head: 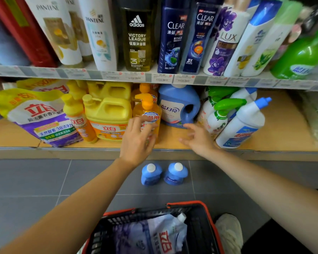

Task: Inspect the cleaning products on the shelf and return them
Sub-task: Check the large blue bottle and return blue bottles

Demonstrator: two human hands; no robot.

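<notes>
1. The left hand is reaching up to the lower shelf, its fingers loosely bent and spread in front of an orange pump bottle. It is not wrapping anything, and motion blur is hiding whether the fingertips are touching the bottle.
2. The right hand is hovering at 3 o'clock from the left hand with its fingers splayed wide, holding nothing, over the bare shelf board.
3. The orange pump bottle is standing upright at 12 o'clock from the left hand, near the front edge of the shelf.
4. A blue detergent jug is standing at 11 o'clock from the right hand, just beside the pump bottle.
5. A yellow jug is sitting at 10 o'clock from the left hand, with a purple refill pouch leaning farther out at 9 o'clock.
6. White spray bottles with green triggers and a white bottle with a blue angled cap are leaning at 2 o'clock from the right hand.
7. Shampoo and body-wash bottles are lining the upper shelf at 12 o'clock.
8. Two small blue bottles are standing side by side on the grey tiled floor, at 6 o'clock below the hands.
9. A black basket with an orange rim is sitting at 6 o'clock in the frame, holding another pouch.
</notes>
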